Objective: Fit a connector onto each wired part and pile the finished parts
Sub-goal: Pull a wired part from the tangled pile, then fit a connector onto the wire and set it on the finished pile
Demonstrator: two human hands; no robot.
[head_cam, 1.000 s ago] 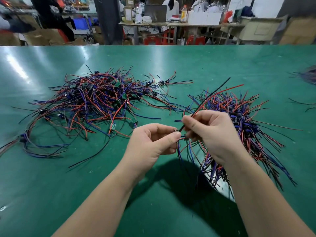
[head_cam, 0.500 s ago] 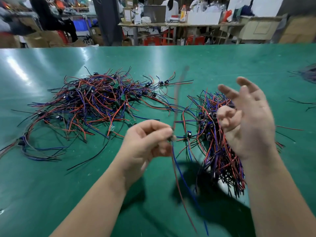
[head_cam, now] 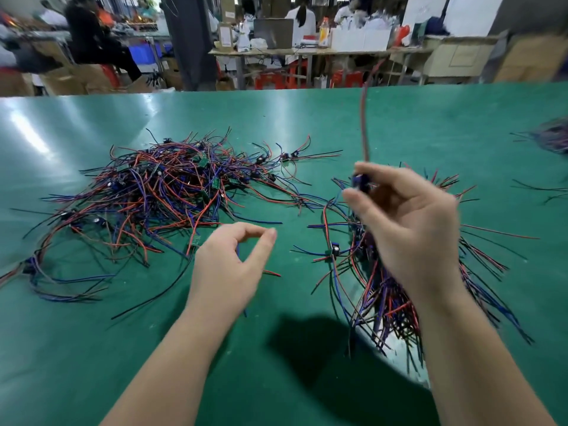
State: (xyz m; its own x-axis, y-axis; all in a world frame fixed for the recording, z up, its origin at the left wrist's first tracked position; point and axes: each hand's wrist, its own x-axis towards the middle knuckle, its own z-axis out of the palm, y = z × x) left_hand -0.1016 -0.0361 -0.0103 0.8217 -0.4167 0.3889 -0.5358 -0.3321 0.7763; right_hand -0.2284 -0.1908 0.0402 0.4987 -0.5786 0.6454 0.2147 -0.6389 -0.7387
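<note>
The left hand (head_cam: 230, 265) hangs loosely curled, gripping nothing. The right hand (head_cam: 408, 229) pinches a wired part (head_cam: 360, 180) above the right pile (head_cam: 378, 302); light and floppy, it is likely best held at its small body, not its wires.

The table (head_cam: 399, 118) is showing a glossy green with pale glare streaks. The left pile (head_cam: 159, 192) is mixing red, blue and black wires, dotted with small green boards (head_cam: 216, 183). The right pile (head_cam: 384, 299) is showing the same red, blue and black, with some purple. The wired part (head_cam: 364, 130) is showing a blurred dull red wire and a dark blue piece low down. Behind, stools (head_cam: 276, 79) are showing red and a crate (head_cam: 141, 55) blue
</note>
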